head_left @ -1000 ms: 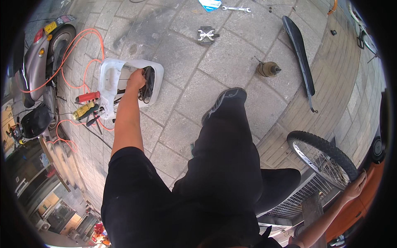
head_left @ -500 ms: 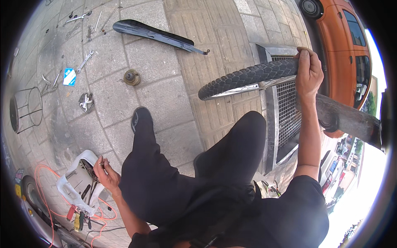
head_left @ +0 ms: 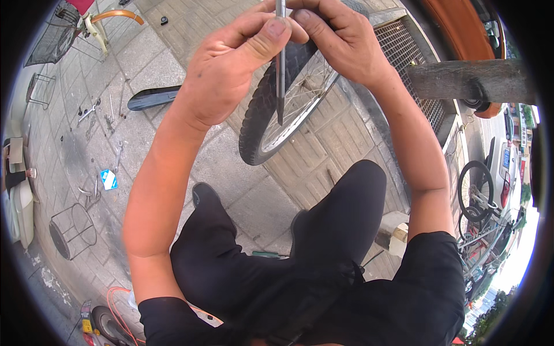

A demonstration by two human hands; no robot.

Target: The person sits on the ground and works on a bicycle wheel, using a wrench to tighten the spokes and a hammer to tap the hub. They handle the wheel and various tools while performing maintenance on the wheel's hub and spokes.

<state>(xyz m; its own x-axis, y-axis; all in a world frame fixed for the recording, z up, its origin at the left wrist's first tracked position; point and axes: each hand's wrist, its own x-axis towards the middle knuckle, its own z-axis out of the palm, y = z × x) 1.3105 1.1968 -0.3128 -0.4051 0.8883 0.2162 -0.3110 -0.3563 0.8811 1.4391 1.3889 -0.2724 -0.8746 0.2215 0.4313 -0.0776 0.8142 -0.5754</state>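
At the top of the head view, my left hand (head_left: 236,63) pinches a slim metal bar (head_left: 281,81) between thumb and fingers. The bar points down and narrows to a flattened tip. My right hand (head_left: 349,43) is right beside it, fingers curled and thumb close to the bar; what those fingers hold, if anything, is hidden. Behind both hands a bicycle wheel (head_left: 252,130) stands at a slant, its black knobbly tyre, pale rim and spokes showing. The hands cover its upper part.
A dark mudguard (head_left: 147,99), a spanner (head_left: 118,155), a blue-and-white packet (head_left: 108,179) and a wire basket (head_left: 72,232) lie on the paving, left. To the right are a metal grating (head_left: 404,49), a wooden post (head_left: 467,81), an orange vehicle (head_left: 461,23) and parked bicycles (head_left: 476,196).
My left hand has risen from beside the white tool holder to the top centre. My right hand has moved inward to meet it. The wheel now stands more steeply, and the view has shifted.
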